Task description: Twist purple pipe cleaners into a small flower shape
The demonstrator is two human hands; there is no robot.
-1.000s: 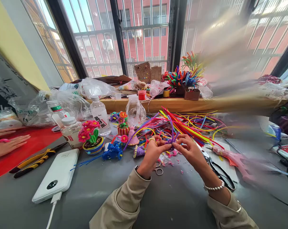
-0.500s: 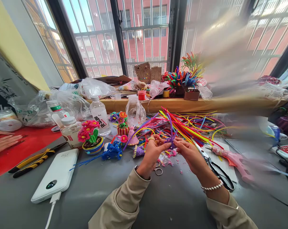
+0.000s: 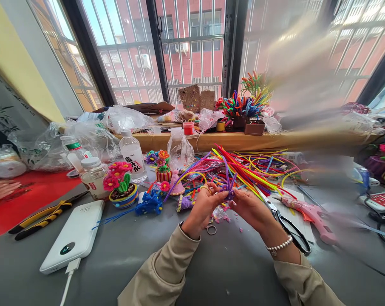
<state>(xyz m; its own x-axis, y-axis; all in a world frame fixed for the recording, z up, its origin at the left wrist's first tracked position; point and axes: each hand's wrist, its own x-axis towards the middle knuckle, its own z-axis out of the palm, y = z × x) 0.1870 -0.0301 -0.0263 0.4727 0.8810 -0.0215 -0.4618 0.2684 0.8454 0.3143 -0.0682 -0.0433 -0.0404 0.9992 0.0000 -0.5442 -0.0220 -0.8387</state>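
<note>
Between my two hands is a purple pipe-cleaner flower, with several long purple stems rising from it. My left hand pinches its left side between thumb and fingers. From the other side, my right hand has its thumb and fingertips closed on the flower's right edge. Just behind lies a heap of coloured pipe cleaners. Small scissors rest under my left hand, among pink scraps. To the left sit a purple striped pipe-cleaner piece and a bunch of blue pipe-cleaner flowers.
Large black-handled scissors and a pink glue gun lie to the right. On the left are a white power bank, pliers, a potted pink flower and bottles. Another person's hand rests on red paper.
My right hand has lowered slightly and its fingers have shifted on the purple flower. My left hand keeps its pinch. The other person's hand at the far left has drawn back a little.
</note>
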